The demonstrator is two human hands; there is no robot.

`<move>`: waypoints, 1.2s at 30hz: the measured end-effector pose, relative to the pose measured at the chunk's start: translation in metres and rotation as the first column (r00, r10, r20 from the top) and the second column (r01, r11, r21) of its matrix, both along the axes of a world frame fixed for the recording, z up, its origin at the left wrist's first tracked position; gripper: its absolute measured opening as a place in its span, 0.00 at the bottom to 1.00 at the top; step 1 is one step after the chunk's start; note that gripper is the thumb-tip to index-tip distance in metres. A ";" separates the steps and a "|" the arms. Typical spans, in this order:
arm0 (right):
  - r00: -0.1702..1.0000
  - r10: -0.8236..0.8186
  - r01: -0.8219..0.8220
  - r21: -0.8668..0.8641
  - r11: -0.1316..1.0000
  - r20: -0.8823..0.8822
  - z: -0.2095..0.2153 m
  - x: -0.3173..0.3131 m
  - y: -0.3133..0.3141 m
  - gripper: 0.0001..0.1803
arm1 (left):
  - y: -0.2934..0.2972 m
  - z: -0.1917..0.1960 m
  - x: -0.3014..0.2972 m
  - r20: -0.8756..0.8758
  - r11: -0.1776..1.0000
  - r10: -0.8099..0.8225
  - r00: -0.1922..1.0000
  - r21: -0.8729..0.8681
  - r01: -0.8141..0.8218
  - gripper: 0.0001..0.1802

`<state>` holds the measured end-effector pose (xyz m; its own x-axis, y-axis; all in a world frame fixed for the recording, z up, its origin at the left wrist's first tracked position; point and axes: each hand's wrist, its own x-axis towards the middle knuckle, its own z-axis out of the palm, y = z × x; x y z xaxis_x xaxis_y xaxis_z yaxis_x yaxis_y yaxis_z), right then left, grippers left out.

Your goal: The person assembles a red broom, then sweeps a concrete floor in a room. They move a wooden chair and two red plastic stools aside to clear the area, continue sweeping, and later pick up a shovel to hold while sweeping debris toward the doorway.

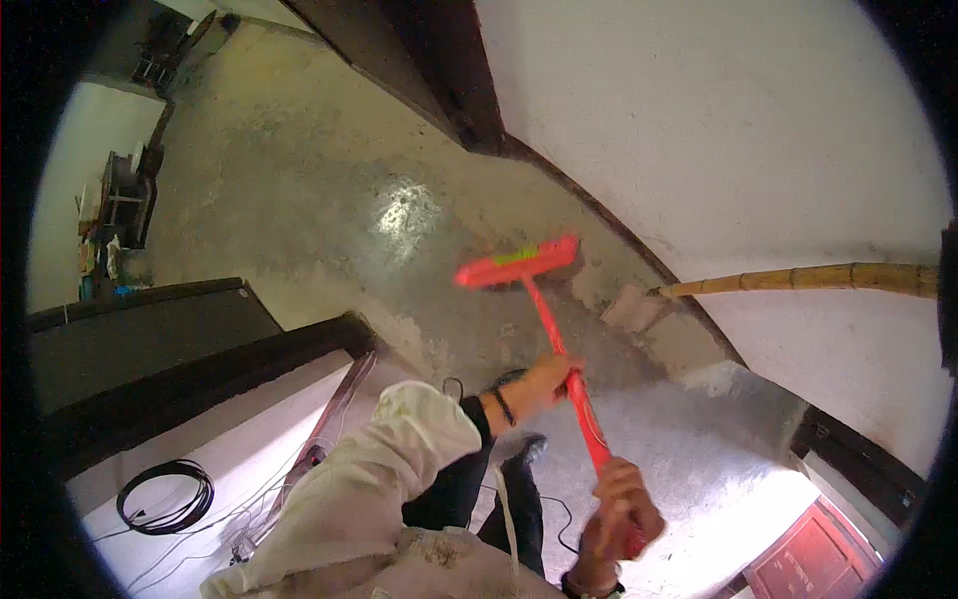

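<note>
A red long-handled floor tool (583, 404) with a wide, bar-shaped head slants up and away from me. Its head carries a yellow-green patch; blur hides whether it is a broom or a squeegee. The head is at or just above the concrete floor (299, 190). My left hand (549, 382), with a dark band at the wrist, closes round the middle of the handle. Lower down, my right hand (626, 509) wraps the handle near its end.
On the right, a bamboo pole (808, 282) leans by the white wall (718, 130). A dark doorframe (210, 384) stands to the left, with a coiled black cable (168, 497) below it. Thin cords lie by my feet. A red box-like thing (813, 559) sits at the lower right.
</note>
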<state>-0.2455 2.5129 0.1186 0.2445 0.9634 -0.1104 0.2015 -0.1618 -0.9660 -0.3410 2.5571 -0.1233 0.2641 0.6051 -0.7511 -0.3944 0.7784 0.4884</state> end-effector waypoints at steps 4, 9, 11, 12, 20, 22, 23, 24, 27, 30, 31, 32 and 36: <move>0.978 0.130 -0.111 0.123 0.986 -0.165 0.036 0.017 -0.004 0.22 | -0.015 0.013 0.011 0.255 0.781 0.372 0.893 -0.606 -0.152 0.06; 0.978 0.128 -0.109 -0.121 0.987 0.162 0.077 0.036 -0.040 0.12 | -0.023 0.033 0.013 0.232 0.696 0.616 0.753 -0.609 -0.381 0.09; 0.900 0.041 0.344 -0.764 0.546 0.435 0.096 0.057 -0.053 0.10 | -0.018 0.080 0.025 0.263 0.711 0.638 0.724 -0.563 -0.422 0.11; 0.893 0.195 0.285 -0.845 0.451 0.405 0.109 0.072 -0.060 0.09 | -0.014 0.110 0.029 0.283 0.733 0.636 0.718 -0.513 -0.447 0.12; 0.978 -0.076 0.135 -0.307 0.942 0.197 0.126 0.119 -0.153 0.14 | 0.022 0.234 0.035 0.347 0.897 0.401 0.848 0.038 -0.440 0.15; 0.996 -0.058 0.060 -0.018 0.998 0.075 0.098 0.104 -0.147 0.12 | 0.030 0.211 0.035 0.324 0.931 0.342 0.882 0.008 -0.364 0.15; 0.999 0.016 -0.019 0.070 0.997 0.038 0.082 0.101 -0.126 0.11 | 0.037 0.194 0.035 0.282 0.912 0.400 0.872 -0.031 -0.409 0.14; 0.998 0.062 -0.064 0.107 0.992 0.023 0.069 0.093 -0.105 0.11 | 0.053 0.172 0.029 0.271 0.901 0.432 0.860 -0.083 -0.426 0.13; 0.993 0.071 -0.086 0.176 0.981 0.091 0.033 0.046 -0.042 0.12 | 0.086 0.095 0.007 0.188 0.886 0.463 0.866 -0.106 -0.451 0.10; 1.000 -0.024 0.027 0.296 0.955 -0.015 0.007 0.006 -0.006 0.05 | 0.091 0.017 -0.023 -0.065 0.920 0.381 0.922 -0.073 -0.386 0.08; 0.997 -0.031 0.047 0.254 0.966 -0.065 0.001 -0.004 -0.002 0.05 | 0.081 -0.003 -0.031 0.025 0.926 0.377 0.926 -0.036 -0.376 0.08; 0.992 -0.039 0.054 0.122 0.991 -0.119 -0.002 -0.009 -0.004 0.06 | 0.060 -0.017 -0.040 0.113 0.928 0.370 0.922 0.000 -0.372 0.07; 0.976 0.087 -0.044 0.209 0.977 -0.199 -0.007 -0.009 -0.014 0.04 | 0.011 -0.035 -0.053 -0.103 0.986 0.161 0.982 -0.036 -0.166 0.06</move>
<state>-0.2546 2.4992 0.1118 0.1726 0.9838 0.0474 -0.0014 0.0484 -0.9988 -0.3943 2.5677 -0.1582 0.0871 0.5992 -0.7958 -0.4693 0.7294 0.4978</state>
